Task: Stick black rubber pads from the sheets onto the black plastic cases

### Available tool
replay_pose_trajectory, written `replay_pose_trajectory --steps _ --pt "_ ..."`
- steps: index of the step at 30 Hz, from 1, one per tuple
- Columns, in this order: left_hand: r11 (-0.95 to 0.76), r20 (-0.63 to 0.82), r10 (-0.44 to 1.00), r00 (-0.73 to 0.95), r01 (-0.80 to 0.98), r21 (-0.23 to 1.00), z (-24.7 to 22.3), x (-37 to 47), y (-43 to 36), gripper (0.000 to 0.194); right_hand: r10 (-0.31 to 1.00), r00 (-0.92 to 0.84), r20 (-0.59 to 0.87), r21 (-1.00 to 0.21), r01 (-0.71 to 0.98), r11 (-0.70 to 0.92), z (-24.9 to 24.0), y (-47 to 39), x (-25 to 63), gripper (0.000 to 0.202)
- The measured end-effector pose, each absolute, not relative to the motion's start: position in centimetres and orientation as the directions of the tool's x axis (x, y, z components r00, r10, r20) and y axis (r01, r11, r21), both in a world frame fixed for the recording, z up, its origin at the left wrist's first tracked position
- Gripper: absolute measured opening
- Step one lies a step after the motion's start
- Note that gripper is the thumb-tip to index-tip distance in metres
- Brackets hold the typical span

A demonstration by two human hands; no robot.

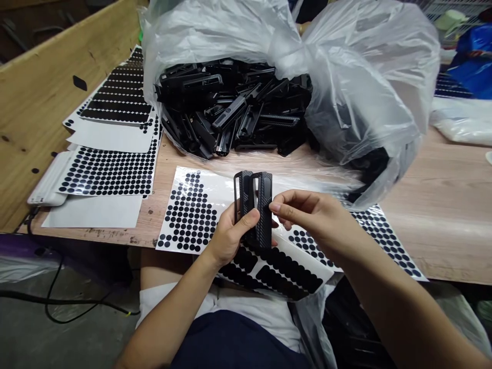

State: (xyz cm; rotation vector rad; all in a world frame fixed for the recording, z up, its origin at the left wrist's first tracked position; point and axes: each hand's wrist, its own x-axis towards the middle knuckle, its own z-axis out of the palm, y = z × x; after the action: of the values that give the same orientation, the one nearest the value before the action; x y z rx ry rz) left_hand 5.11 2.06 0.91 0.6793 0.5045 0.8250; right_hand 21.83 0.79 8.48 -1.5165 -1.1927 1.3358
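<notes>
My left hand is closed around two black plastic casings standing side by side, upright, with a carbon-fibre-like weave and an oval patch near the top of each. My right hand is in a pinch, its fingertips against the right edge of the nearer casing. Whether a small piece lies between those fingertips is hidden. Beneath the casings, a sheet of black oblong stickers lies over the table edge and my lap. Behind my left hand is a white sheet of black round stickers.
A large clear plastic bag full of similar black casings lies open at the back. More sticker sheets are stacked at left beside a white device and a wooden board. Cables hang below the table.
</notes>
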Motion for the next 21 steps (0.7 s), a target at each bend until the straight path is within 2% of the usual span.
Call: replay_pose_trajectory --steps 9,11,13,15,16,21 --pt "0.483 -0.145 0.796 0.587 -0.472 0.737 0.6 5.1 2.0 0.055 0.985 0.025 -0.172 -0.927 0.335 -0.17 8.7 0.3 21.8 0.044" --pt "0.483 -0.155 0.803 0.576 -0.476 0.735 0.7 5.2 1.9 0.052 0.995 0.048 -0.089 -0.895 0.434 -0.101 8.3 0.2 21.8 0.04" --pt "0.484 -0.17 0.818 0.549 -0.501 0.717 0.9 5.2 2.0 0.05 0.984 0.148 0.095 -0.799 0.601 -0.013 7.6 0.1 21.7 0.033" --pt "0.495 -0.185 0.832 0.523 -0.549 0.673 1.0 5.1 2.1 0.051 0.935 0.234 0.265 -0.69 0.724 0.014 6.8 0.1 21.7 0.03" --pt "0.504 -0.196 0.837 0.511 -0.581 0.638 1.1 4.9 2.2 0.05 0.924 0.249 0.292 -0.667 0.745 0.01 6.3 0.2 21.8 0.029" --pt "0.496 -0.311 0.862 0.4 -0.791 0.357 1.6 4.1 2.9 0.034 0.984 0.047 0.174 -0.656 0.751 0.08 3.3 0.3 21.4 0.019"
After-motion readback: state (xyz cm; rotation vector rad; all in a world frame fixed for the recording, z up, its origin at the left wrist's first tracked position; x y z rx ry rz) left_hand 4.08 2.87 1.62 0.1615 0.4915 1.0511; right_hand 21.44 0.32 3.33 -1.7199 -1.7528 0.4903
